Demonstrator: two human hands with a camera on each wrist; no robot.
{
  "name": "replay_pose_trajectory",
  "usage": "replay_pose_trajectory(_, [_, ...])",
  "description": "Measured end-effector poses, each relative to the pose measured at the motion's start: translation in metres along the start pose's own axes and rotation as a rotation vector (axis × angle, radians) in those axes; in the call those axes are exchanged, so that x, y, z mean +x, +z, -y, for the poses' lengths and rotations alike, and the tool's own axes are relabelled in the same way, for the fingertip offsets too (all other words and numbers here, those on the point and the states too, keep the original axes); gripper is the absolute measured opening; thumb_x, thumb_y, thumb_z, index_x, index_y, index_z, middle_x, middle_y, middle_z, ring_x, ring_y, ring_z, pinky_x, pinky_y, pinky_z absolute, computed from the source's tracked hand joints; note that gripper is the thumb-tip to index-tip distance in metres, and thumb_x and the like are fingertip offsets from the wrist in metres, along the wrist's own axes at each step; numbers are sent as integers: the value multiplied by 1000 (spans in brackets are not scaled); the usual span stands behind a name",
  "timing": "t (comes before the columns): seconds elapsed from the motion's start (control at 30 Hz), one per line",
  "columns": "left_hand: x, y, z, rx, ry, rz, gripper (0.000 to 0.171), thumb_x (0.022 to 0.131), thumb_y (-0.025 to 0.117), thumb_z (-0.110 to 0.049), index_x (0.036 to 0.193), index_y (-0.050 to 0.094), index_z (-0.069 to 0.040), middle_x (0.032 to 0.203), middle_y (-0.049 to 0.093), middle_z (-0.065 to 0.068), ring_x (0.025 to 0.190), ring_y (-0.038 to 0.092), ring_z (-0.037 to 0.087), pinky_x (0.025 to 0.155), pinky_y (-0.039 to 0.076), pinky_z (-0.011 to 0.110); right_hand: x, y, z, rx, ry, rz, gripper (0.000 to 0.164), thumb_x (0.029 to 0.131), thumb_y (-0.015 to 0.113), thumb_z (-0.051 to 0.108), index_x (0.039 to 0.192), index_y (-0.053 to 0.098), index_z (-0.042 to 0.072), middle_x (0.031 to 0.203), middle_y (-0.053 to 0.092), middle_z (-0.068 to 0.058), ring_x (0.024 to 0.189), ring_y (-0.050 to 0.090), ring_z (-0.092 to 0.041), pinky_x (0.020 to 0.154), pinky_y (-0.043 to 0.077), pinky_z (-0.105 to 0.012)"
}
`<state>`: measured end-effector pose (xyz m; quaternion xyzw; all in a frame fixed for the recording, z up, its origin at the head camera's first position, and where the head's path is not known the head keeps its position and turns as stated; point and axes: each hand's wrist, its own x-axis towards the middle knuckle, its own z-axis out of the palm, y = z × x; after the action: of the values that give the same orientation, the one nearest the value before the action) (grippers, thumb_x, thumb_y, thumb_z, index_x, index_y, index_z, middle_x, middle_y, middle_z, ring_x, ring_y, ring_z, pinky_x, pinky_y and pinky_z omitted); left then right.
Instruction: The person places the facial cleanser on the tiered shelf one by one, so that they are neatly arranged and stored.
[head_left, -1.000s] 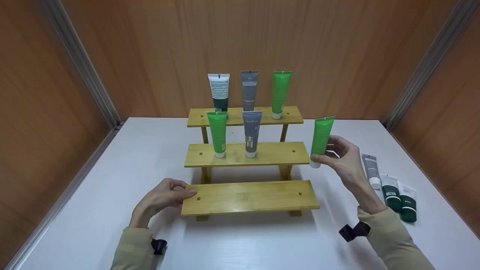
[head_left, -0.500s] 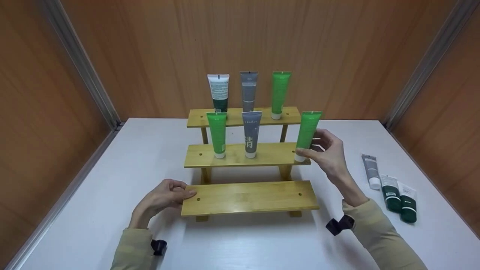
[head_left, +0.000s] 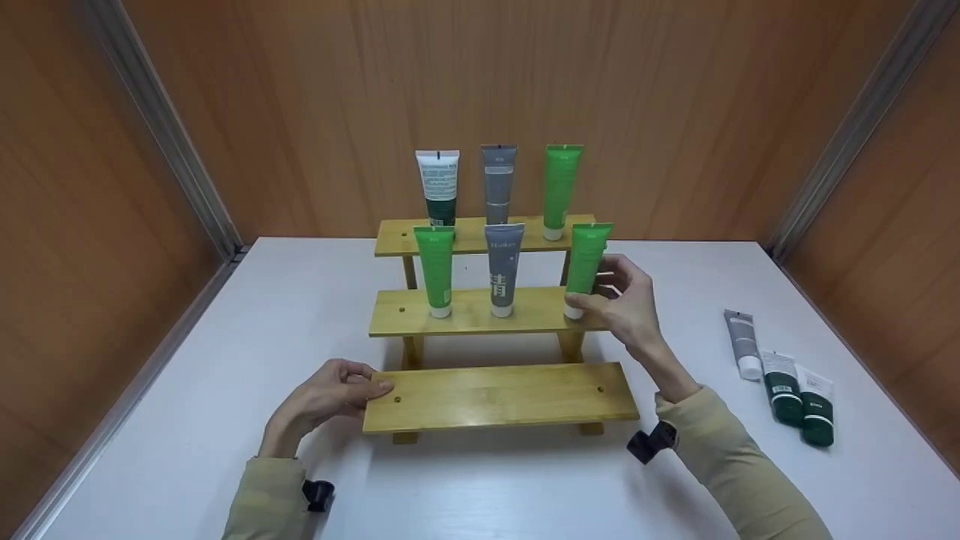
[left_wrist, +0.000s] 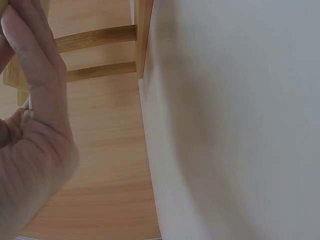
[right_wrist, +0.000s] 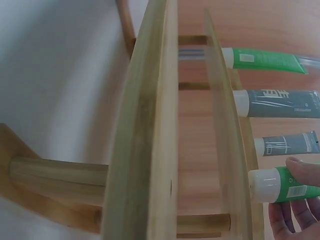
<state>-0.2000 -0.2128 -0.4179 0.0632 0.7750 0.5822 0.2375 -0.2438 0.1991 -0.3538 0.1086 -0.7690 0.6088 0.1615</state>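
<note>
In the head view my right hand pinches a green tube low down near its white cap. The tube stands cap down over the right part of the wooden stand's middle shelf; whether the cap touches the wood I cannot tell. On that shelf stand another green tube at the left and a grey tube in the middle. My left hand grips the left end of the bottom shelf, thumb on top. The left wrist view shows the left hand beside the stand's wooden frame.
A white and dark green tube, a grey tube and a green tube stand on the top shelf. At the right of the white table lie a grey tube and two white-and-green tubes.
My right hand has moved left with the green tube, from beside the stand to over the right part of the middle shelf. The left hand has stayed on the bottom shelf.
</note>
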Motion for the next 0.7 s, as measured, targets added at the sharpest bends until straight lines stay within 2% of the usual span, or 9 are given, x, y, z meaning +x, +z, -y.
replay_pose_trajectory(0.37, [-1,-1,-1,6,-8,-1,30,92,74,-28,104,67,-1,84,77,-3,75,72,10,67,59,26,6,11,-3,-40,-1,-23,50,77,82,-3,121,59,-2,114,64,-14,99,63,-17,86,54,-18])
replay_pose_trajectory(0.7, [0,0,0,2,-7,0,31,92,75,-27,105,66,1,84,77,-3,76,73,11,69,60,27,1,6,-8,-47,-28,19,55,79,84,3,127,57,-1,118,63,-15,103,62,-18,90,54,-21])
